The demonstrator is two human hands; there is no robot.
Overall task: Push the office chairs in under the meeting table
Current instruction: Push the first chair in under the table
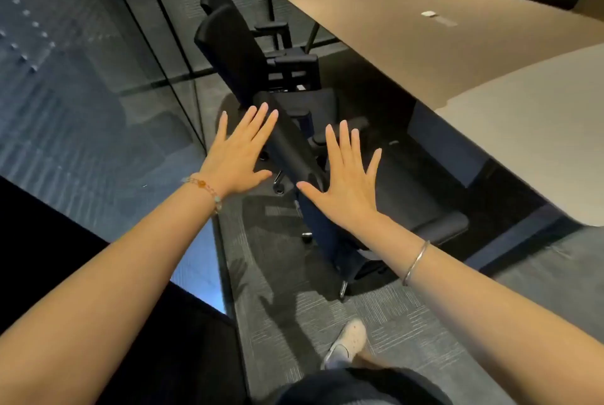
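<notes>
Fingers of the left hand (237, 156) are spreading wide and flat, tips pointing forward, closing on nothing. Fingers of the right hand (347, 179) are doing the same, palm down and splayed. Both hands are flanking the top edge of the nearest chair's backrest (292, 151), one to each side of it. Whether either palm is actually pressing on the backrest or hovering just off it is not clear from this angle, since the dark upholstery is merging with the floor shadow. The open, flat posture suits a push rather than a lift: broad contact on the back would be driving the chair forward on its castors.

The nearest chair (327, 224) is standing beside the meeting table (490, 77), its seat (438, 224) reaching toward the table edge but not yet tucked beneath it. A second chair (228, 48) is standing further along, near the glass wall (81, 94) and just off the table's far corner, also not pushed in.

A beaded bracelet (206, 187) is sitting on the left wrist, a metal bangle (415, 262) on the right forearm. One shoe (346, 339) is planted on the carpet (284, 323) behind the chair, suggesting a step into the push.
</notes>
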